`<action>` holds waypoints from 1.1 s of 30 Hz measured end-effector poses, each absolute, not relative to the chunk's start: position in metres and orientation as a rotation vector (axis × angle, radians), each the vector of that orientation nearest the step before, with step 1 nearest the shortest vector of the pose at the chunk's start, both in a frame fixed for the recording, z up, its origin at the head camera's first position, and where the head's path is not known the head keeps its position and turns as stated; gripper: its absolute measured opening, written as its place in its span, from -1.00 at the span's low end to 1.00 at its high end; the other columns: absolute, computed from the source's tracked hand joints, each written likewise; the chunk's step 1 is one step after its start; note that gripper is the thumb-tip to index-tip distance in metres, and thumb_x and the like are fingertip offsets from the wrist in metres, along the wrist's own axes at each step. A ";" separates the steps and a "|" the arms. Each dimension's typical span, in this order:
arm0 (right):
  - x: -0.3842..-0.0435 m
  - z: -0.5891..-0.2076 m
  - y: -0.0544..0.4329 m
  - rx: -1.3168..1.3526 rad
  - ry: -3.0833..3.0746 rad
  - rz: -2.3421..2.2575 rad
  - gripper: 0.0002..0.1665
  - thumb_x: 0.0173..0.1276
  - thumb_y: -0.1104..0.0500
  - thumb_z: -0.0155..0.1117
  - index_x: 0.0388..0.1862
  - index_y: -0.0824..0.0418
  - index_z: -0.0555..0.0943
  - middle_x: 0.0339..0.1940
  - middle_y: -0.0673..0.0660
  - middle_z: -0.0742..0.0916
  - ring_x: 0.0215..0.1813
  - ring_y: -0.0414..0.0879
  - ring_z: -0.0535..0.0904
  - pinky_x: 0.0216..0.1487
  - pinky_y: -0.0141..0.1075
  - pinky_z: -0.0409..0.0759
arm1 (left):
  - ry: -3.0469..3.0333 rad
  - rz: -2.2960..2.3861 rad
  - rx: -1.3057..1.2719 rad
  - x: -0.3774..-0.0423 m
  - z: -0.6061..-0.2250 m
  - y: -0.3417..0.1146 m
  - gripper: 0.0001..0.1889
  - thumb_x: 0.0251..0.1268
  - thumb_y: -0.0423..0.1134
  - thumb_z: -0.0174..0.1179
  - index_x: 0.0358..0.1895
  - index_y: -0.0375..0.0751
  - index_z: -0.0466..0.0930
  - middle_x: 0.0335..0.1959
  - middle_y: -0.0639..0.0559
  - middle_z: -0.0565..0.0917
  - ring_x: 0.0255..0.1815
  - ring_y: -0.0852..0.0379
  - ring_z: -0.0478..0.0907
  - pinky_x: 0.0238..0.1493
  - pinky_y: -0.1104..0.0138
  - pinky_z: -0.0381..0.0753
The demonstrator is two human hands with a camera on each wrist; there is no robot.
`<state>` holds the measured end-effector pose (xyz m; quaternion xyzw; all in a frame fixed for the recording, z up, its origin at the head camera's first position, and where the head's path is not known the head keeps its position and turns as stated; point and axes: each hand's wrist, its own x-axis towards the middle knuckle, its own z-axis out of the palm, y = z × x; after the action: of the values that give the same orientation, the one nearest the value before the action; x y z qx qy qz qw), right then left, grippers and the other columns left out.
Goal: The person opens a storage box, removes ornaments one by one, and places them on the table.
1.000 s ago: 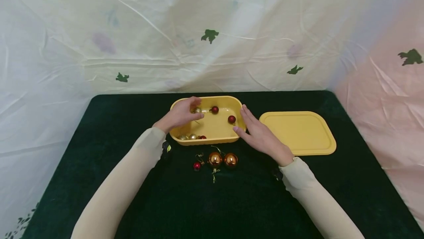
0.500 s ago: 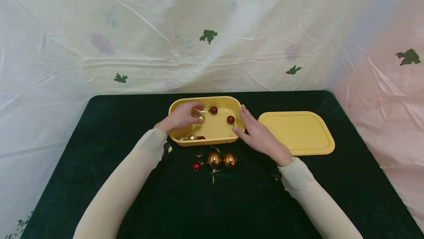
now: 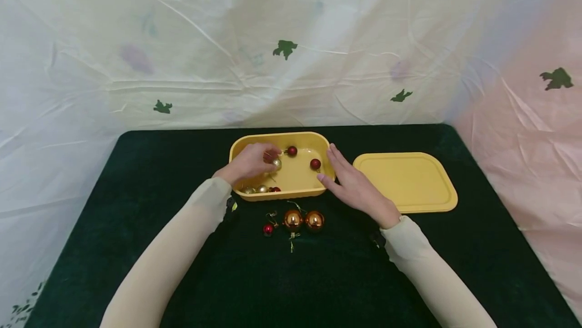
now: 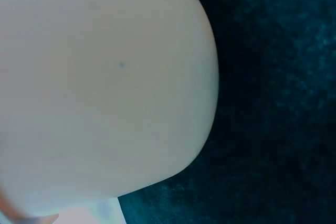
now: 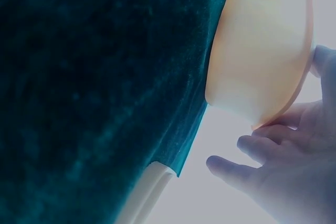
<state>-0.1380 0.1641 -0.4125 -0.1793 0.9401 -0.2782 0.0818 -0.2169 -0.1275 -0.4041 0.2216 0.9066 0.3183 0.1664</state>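
My left hand (image 3: 252,160) reaches over the left side of a yellow box (image 3: 297,192), thumb and fingers pinching a small gold bauble (image 3: 277,164). At the box's right end my right hand (image 3: 352,184) touches the rim with straightened fingers; the right wrist view shows its fingers (image 5: 231,171) beside the box wall (image 5: 257,51). Inside the box lie a dark red bauble (image 3: 292,151) at the back and another red bauble (image 3: 315,164) on the right. Several more gold and red baubles (image 3: 262,189) line the front left. The left wrist view shows mostly pale sleeve, its hand hidden.
A yellow lid (image 3: 406,181) lies flat right of the box, partly behind my right wrist. In front of the box are two copper baubles (image 3: 293,221) and a small red bauble (image 3: 268,229) on the dark green cloth (image 3: 291,287). A patterned white curtain (image 3: 204,55) hangs behind.
My left hand has moved the gold bauble slightly right and toward the front inside the box, its fingers drawing closer round it. The right hand stays at the box's right end.
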 end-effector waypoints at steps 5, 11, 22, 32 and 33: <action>-0.138 -0.413 0.165 -0.536 2.806 -0.826 0.05 0.59 -0.41 -0.09 0.74 0.16 -0.14 0.75 0.03 -0.15 0.71 0.05 -0.09 0.62 0.08 0.07 | 2.598 0.891 0.611 -0.215 -0.404 -0.127 -0.68 0.38 -0.29 0.38 0.13 -0.29 0.64 0.01 -0.12 0.73 0.05 0.00 0.63 0.17 0.16 0.61; -0.140 -0.413 0.164 -0.543 2.800 -0.823 0.05 0.59 -0.41 -0.09 0.74 0.16 -0.14 0.74 0.00 -0.17 0.71 0.06 -0.09 0.62 0.08 0.06 | 2.610 0.895 0.580 -0.215 -0.404 -0.126 -0.72 0.40 -0.27 0.36 0.09 -0.28 0.68 -0.04 -0.09 0.74 -0.02 0.03 0.63 0.10 0.19 0.63; -0.146 -0.414 0.164 -0.550 2.805 -0.823 0.02 0.62 -0.32 -0.02 0.73 0.19 -0.14 0.75 0.06 -0.14 0.71 0.10 -0.08 0.62 0.12 0.07 | 2.671 0.985 0.628 -0.213 -0.394 -0.128 -0.60 0.40 -0.27 0.37 0.23 -0.32 0.62 0.01 -0.12 0.73 0.06 -0.01 0.65 0.18 0.15 0.61; -0.153 -0.417 0.165 -0.562 2.807 -0.817 0.04 0.61 -0.36 -0.06 0.74 0.15 -0.18 0.74 0.05 -0.16 0.71 0.11 -0.09 0.62 0.12 0.05 | 2.681 1.131 0.704 -0.196 -0.374 -0.138 -0.72 0.45 -0.20 0.33 0.09 -0.25 0.73 0.01 -0.07 0.76 0.04 0.01 0.69 0.18 0.13 0.65; -0.154 -0.417 0.165 -0.564 2.806 -0.817 0.04 0.62 -0.36 -0.06 0.74 0.15 -0.19 0.75 0.05 -0.16 0.71 0.11 -0.09 0.62 0.12 0.05 | 2.687 1.141 0.714 -0.194 -0.373 -0.139 -0.72 0.44 -0.20 0.34 0.09 -0.25 0.73 0.01 -0.07 0.76 0.04 0.02 0.70 0.18 0.13 0.65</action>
<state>-0.1538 0.1651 -0.4170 -0.1889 0.9395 -0.2736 0.0822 -0.1938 -0.1388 -0.3729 0.2369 0.8921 0.3786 0.0680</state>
